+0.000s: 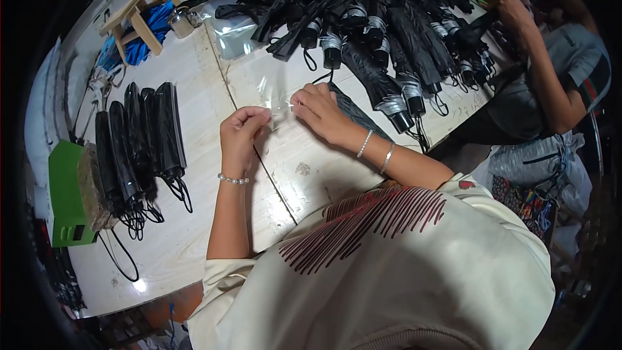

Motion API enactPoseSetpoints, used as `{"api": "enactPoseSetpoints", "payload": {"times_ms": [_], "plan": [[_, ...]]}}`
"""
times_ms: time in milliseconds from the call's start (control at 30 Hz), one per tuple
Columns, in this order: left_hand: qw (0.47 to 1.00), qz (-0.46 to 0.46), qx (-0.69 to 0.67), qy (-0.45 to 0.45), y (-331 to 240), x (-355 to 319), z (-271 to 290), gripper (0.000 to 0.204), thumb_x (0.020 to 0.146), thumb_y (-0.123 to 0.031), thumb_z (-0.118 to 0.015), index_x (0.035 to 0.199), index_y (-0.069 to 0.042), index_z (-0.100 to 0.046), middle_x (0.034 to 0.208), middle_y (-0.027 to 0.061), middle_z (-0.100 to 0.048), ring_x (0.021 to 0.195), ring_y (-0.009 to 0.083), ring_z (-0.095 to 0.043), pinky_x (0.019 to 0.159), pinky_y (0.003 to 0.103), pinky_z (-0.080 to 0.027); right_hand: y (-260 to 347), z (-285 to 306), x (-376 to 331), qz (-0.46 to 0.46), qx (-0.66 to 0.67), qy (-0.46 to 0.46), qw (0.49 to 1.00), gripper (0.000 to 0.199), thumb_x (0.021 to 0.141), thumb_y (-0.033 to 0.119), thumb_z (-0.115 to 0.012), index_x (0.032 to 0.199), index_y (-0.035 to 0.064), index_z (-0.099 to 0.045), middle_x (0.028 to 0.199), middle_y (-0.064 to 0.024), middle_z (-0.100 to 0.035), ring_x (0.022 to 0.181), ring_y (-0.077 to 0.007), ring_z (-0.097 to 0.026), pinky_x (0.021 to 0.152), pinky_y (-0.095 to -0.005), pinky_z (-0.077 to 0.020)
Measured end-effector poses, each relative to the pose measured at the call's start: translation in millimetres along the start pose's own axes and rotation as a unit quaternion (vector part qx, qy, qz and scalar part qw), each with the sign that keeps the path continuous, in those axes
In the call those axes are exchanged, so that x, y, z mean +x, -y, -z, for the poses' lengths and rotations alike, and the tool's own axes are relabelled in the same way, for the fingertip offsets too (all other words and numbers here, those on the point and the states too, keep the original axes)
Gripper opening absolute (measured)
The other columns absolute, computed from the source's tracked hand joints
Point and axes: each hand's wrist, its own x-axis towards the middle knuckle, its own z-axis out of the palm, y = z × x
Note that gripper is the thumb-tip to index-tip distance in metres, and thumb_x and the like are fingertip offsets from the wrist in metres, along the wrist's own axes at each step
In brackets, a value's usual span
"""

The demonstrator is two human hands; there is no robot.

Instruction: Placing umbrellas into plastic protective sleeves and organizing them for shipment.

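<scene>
Between my two hands is a clear plastic bag (275, 96), held above the table. My left hand (241, 131) pinches its left edge between thumb and fingers. My right hand (322, 111) grips the opposite edge, fingers bent. A folded black umbrella (354, 111) lies partly hidden beneath my right hand and wrist, its wrist strap showing beyond the fingers. Farther off, a stack of clear plastic bags (233, 37) rests on the table.
Many folded black umbrellas (382, 42) are heaped at the far right. Several wrapped umbrellas (135, 136) lie in a row at left, beside a green box (67, 198). A wooden stand (137, 16) stands at far left. At right, a co-worker's hand (508, 8) holds something green.
</scene>
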Motion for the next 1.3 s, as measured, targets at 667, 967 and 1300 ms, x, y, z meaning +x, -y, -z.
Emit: {"api": "enactPoseSetpoints", "payload": {"times_ms": [667, 967, 1300], "plan": [[0.838, -0.307, 0.446, 0.068, 41, 0, -47, 0.009, 0.076, -0.006, -0.064, 0.082, 0.002, -0.066, 0.075, 0.0077, -0.064, 0.063, 0.0212, -0.054, 0.062, 0.03, -0.047, -12, 84, -78, -0.22, 0.067, 0.132, 0.964, 0.077, 0.071, 0.018, -0.064, 0.143, 0.0233, -0.035, 0.111, -0.0134, -0.056, 0.086, -0.0236, -0.052, 0.079, -0.0275, -0.0404], [0.933, -0.145, 0.299, 0.139, 34, 11, -36, 0.016, 0.08, -0.004, -0.063, 0.091, 0.004, -0.07, 0.082, 0.0078, -0.068, 0.071, 0.0153, -0.059, 0.066, 0.025, -0.047, -18, 67, -74, -0.049, 0.329, 0.156, 0.93, 0.075, 0.069, 0.011, -0.06, 0.139, 0.0215, -0.036, 0.103, -0.0085, -0.061, 0.076, -0.0201, -0.056, 0.07, -0.0271, -0.0433], [0.976, -0.142, 0.127, 0.11, 21, 7, -34, 0.018, 0.089, -0.006, -0.065, 0.102, 0.005, -0.069, 0.083, 0.007, -0.067, 0.074, 0.0135, -0.059, 0.07, 0.021, -0.046, -2, 75, -70, -0.148, 0.259, 0.201, 0.933, 0.078, 0.068, 0.008, -0.06, 0.14, 0.0226, -0.034, 0.095, -0.0101, -0.062, 0.075, -0.022, -0.057, 0.068, -0.0288, -0.0436]]}}
